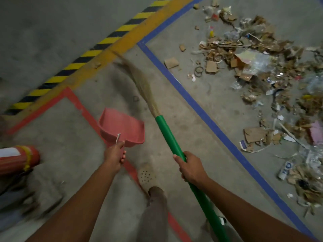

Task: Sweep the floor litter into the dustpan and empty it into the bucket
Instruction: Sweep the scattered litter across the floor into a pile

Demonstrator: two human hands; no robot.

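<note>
Left hand [114, 154] curled tight round handle of pink dustpan [122, 127]; pan mouth faced forward, over red tape line [82, 109]. Right hand [189, 167] gripped green broom [167, 135] mid-shaft. Bristles [139, 79] reached forward-left, tip blurred near yellow-black hazard stripe [83, 58]. Litter heap [262, 67] of cardboard scraps and plastic wrap lay right, beyond blue tape line [201, 109], well apart from dustpan. Perforated shoe [146, 177] sat between arms. Orange-red cylinder [17, 159] at left edge, possibly bucket; too blurred to tell.
</note>
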